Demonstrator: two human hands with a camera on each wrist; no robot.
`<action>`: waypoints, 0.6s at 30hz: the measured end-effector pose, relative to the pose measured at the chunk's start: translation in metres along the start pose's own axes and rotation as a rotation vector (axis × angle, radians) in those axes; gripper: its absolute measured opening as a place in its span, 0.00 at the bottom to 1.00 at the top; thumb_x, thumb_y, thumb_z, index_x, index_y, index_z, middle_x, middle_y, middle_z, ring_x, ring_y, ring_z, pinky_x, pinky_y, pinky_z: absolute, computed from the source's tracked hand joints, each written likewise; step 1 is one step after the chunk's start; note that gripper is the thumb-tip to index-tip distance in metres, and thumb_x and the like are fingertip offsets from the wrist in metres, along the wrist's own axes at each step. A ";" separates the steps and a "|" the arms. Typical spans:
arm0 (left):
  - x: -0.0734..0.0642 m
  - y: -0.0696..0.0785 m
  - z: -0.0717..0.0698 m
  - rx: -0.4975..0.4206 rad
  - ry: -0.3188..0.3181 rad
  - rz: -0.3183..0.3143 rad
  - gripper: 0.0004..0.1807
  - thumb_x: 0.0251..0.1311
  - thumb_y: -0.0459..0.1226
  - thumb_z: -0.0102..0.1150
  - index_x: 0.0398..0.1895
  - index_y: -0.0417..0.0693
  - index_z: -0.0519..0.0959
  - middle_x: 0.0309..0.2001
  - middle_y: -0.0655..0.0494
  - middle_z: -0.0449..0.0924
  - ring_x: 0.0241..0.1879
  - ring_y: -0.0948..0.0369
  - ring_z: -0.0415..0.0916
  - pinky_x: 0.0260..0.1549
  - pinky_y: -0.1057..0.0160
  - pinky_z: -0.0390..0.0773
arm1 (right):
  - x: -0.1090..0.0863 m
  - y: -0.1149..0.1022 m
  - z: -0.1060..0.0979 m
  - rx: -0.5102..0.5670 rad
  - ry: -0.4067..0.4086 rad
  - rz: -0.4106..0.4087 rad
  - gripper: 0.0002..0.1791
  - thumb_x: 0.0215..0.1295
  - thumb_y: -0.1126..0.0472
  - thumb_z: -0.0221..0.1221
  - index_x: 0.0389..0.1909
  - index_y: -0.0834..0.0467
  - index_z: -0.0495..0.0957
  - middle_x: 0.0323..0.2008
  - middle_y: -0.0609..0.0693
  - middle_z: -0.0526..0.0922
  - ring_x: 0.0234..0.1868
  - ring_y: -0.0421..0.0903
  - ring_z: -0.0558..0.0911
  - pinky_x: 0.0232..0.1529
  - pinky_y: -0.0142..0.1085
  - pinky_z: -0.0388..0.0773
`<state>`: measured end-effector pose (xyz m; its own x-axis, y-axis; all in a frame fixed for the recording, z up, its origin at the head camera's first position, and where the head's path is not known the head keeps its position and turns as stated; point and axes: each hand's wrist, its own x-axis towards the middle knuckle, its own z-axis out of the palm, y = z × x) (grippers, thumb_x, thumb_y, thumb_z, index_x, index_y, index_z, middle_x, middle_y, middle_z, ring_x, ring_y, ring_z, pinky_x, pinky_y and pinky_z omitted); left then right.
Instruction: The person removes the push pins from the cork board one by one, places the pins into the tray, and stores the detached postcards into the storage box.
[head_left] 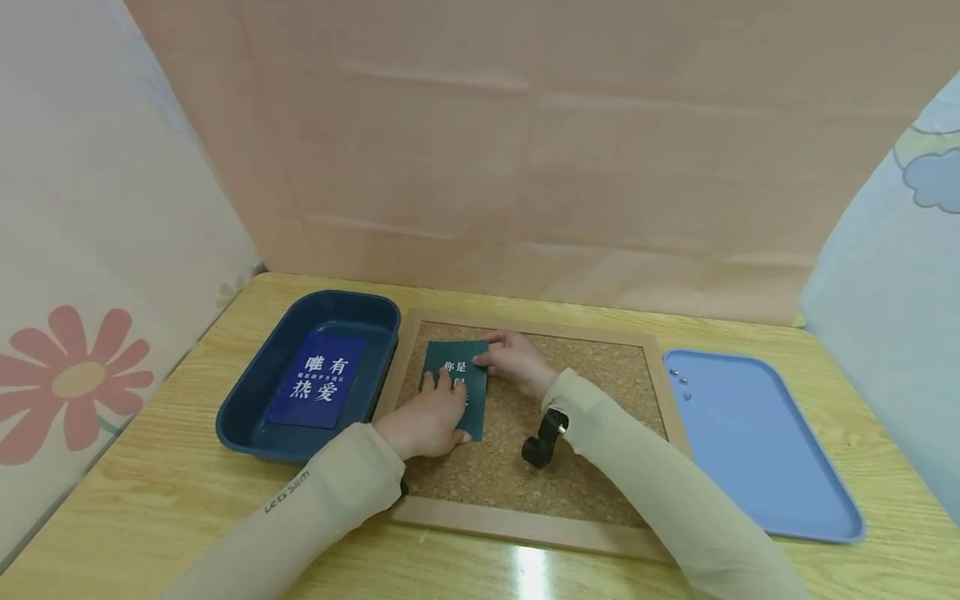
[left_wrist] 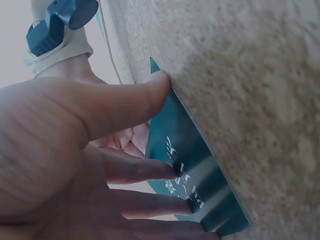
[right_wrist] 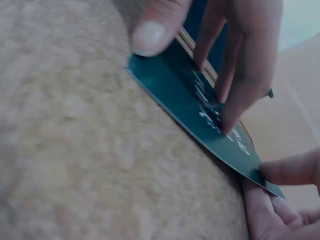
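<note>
A dark green card [head_left: 474, 417] with white Chinese characters lies over the left part of a wood-framed cork board [head_left: 570, 483]. My left hand [head_left: 427, 421] rests on its face with fingers spread and fairly straight. In the left wrist view, the thumb touches the card's edge near one corner. My right hand [head_left: 521, 362] pinches the upper right corner, thumb on top and fingers beneath, as the right wrist view shows. That corner of the card [right_wrist: 180, 107] is lifted off the cork. Part of the lettering is hidden under my left fingers.
Left of the board stands a dark blue tray [head_left: 243, 392] holding a purple-blue card [head_left: 315, 408] with white characters. To the right lies a light blue tray [head_left: 765, 450] with several small shiny pieces [head_left: 684, 382] at its upper left. A brown paper sheet [head_left: 525, 183] hangs behind the table.
</note>
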<state>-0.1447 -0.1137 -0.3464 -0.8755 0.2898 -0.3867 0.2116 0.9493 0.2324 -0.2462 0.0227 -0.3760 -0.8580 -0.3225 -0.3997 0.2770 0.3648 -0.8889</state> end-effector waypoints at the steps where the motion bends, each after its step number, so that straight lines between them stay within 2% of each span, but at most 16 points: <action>1: 0.000 0.000 0.000 0.001 0.002 0.001 0.40 0.64 0.46 0.58 0.71 0.33 0.56 0.71 0.28 0.48 0.70 0.32 0.47 0.62 0.40 0.63 | 0.001 0.001 0.000 -0.006 -0.001 -0.007 0.27 0.65 0.68 0.57 0.65 0.64 0.65 0.57 0.62 0.74 0.53 0.52 0.78 0.56 0.43 0.75; 6: -0.002 0.001 -0.001 -0.026 0.017 0.008 0.40 0.63 0.46 0.59 0.70 0.32 0.56 0.71 0.27 0.49 0.69 0.31 0.48 0.62 0.39 0.63 | 0.003 0.004 -0.003 -0.025 -0.031 -0.049 0.28 0.65 0.69 0.57 0.65 0.68 0.63 0.55 0.64 0.77 0.47 0.47 0.80 0.55 0.42 0.76; 12: -0.005 0.002 -0.002 -0.082 0.056 0.009 0.40 0.61 0.43 0.62 0.69 0.29 0.57 0.70 0.25 0.49 0.68 0.30 0.49 0.62 0.39 0.64 | 0.001 0.003 -0.002 -0.074 -0.027 -0.092 0.27 0.65 0.67 0.58 0.64 0.69 0.65 0.55 0.66 0.77 0.50 0.52 0.81 0.52 0.41 0.78; 14: -0.006 0.003 -0.001 -0.073 0.070 0.005 0.40 0.60 0.43 0.63 0.69 0.29 0.59 0.69 0.24 0.50 0.68 0.30 0.51 0.60 0.40 0.66 | -0.001 0.004 -0.001 -0.096 -0.019 -0.096 0.28 0.65 0.67 0.58 0.64 0.69 0.64 0.55 0.65 0.77 0.51 0.54 0.81 0.51 0.41 0.79; 18: -0.010 0.003 -0.003 0.025 0.109 -0.004 0.39 0.59 0.46 0.64 0.67 0.32 0.63 0.67 0.24 0.56 0.65 0.30 0.58 0.60 0.39 0.67 | -0.002 0.004 -0.001 -0.130 0.006 -0.093 0.28 0.65 0.66 0.59 0.65 0.68 0.64 0.53 0.65 0.79 0.50 0.53 0.81 0.51 0.40 0.78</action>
<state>-0.1371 -0.1138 -0.3390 -0.9182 0.2722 -0.2878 0.2174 0.9536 0.2085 -0.2440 0.0258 -0.3783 -0.8800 -0.3555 -0.3151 0.1378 0.4436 -0.8856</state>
